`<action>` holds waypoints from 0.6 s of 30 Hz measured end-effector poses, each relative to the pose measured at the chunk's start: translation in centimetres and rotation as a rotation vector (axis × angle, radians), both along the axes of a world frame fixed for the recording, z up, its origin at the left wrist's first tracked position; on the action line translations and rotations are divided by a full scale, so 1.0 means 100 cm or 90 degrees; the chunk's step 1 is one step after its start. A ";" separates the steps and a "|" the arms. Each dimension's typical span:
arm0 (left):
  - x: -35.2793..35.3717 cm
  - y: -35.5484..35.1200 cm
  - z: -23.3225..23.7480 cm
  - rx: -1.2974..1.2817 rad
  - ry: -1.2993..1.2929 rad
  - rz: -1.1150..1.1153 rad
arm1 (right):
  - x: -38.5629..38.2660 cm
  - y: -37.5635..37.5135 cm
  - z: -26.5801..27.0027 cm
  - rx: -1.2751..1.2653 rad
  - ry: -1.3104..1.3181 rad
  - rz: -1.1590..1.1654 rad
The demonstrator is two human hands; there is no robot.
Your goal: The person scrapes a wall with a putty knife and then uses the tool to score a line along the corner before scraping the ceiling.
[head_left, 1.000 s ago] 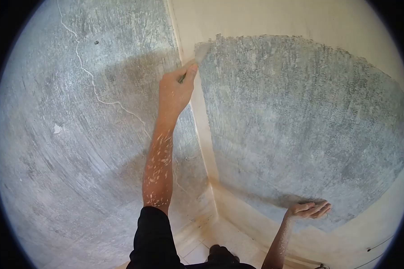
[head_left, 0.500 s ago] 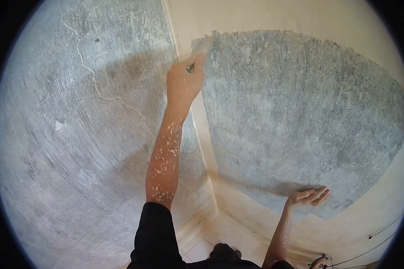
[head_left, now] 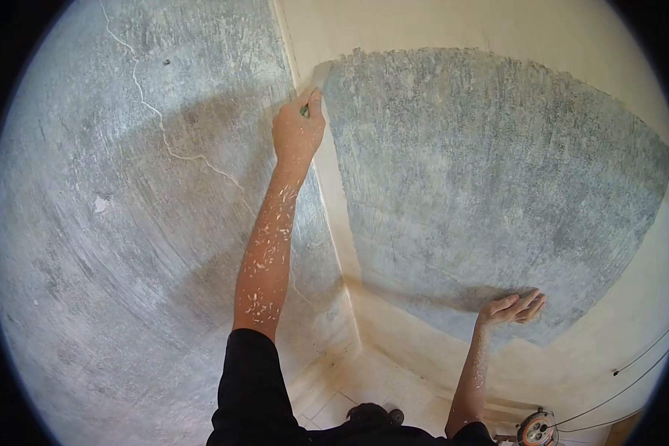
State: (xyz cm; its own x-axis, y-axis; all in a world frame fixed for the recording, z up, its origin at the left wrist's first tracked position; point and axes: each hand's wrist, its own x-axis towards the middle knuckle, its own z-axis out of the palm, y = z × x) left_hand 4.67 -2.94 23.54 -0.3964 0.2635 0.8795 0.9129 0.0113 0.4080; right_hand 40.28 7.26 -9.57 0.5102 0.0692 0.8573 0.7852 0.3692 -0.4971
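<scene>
My left hand [head_left: 298, 132] is raised to the corner of the room, fingers wrapped round a scraper. The blade of the scraper [head_left: 322, 75] points up, at the upper left edge of the grey scraped patch [head_left: 468, 178] on the right wall. Most of its handle is hidden inside my fist. Lower down, my right hand [head_left: 511, 308] has its fingers extended and slightly bent, close by the lower part of that patch, and it holds nothing. Pale paint flakes cling to both forearms.
A cream-coloured strip [head_left: 338, 215] runs down the corner. The left wall [head_left: 111, 275] is grey and streaked, with a long crack [head_left: 162, 134]. At the lower right sits a cable reel [head_left: 537, 429] with cords rising along the wall. Below me is the tiled floor [head_left: 333, 410].
My left hand has moved left with the scraper, its blade now nearer the corner. My right hand has barely shifted, its fingers still extended.
</scene>
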 end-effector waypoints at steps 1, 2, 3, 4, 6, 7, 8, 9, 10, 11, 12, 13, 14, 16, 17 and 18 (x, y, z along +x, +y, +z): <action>-0.006 0.002 -0.002 0.011 0.011 0.000 | 0.000 0.000 0.001 -0.009 -0.012 -0.008; -0.011 0.005 -0.005 0.022 0.022 -0.001 | 0.001 -0.001 0.001 -0.018 -0.023 -0.018; -0.014 0.006 -0.007 0.031 0.033 -0.003 | 0.001 -0.002 0.003 -0.029 -0.034 -0.028; -0.019 0.009 -0.012 0.040 0.046 -0.006 | 0.001 -0.002 0.005 -0.001 -0.055 -0.022; -0.031 0.015 -0.024 0.061 0.070 -0.011 | 0.008 -0.003 0.016 0.054 -0.097 -0.011; -0.039 0.015 -0.031 0.064 0.082 -0.024 | 0.014 -0.004 0.023 0.058 -0.117 -0.013; -0.050 0.014 -0.035 0.069 0.097 -0.038 | 0.021 -0.003 0.033 0.065 -0.134 -0.018; -0.060 0.015 -0.033 0.074 0.112 -0.054 | 0.028 -0.003 0.043 0.070 -0.150 -0.024; -0.068 0.018 -0.029 0.075 0.143 -0.055 | 0.032 -0.005 0.058 0.093 -0.159 -0.026; -0.077 0.020 -0.027 0.072 0.169 -0.054 | 0.033 -0.002 0.063 0.065 -0.171 -0.045; -0.077 0.018 -0.022 0.068 0.196 -0.052 | 0.034 0.001 0.067 0.036 -0.183 -0.063; -0.076 0.021 -0.015 0.073 0.235 -0.063 | 0.033 0.004 0.073 0.010 -0.194 -0.083; -0.074 0.026 -0.006 0.082 0.274 -0.075 | 0.029 0.005 0.078 0.015 -0.212 -0.090; -0.057 0.023 0.015 0.059 0.307 -0.085 | 0.032 0.011 0.072 0.020 -0.221 -0.100; -0.046 0.020 0.025 0.026 0.299 -0.082 | 0.033 0.012 0.068 0.020 -0.225 -0.103; -0.043 0.018 0.028 -0.007 0.292 -0.080 | 0.033 0.010 0.070 0.037 -0.232 -0.106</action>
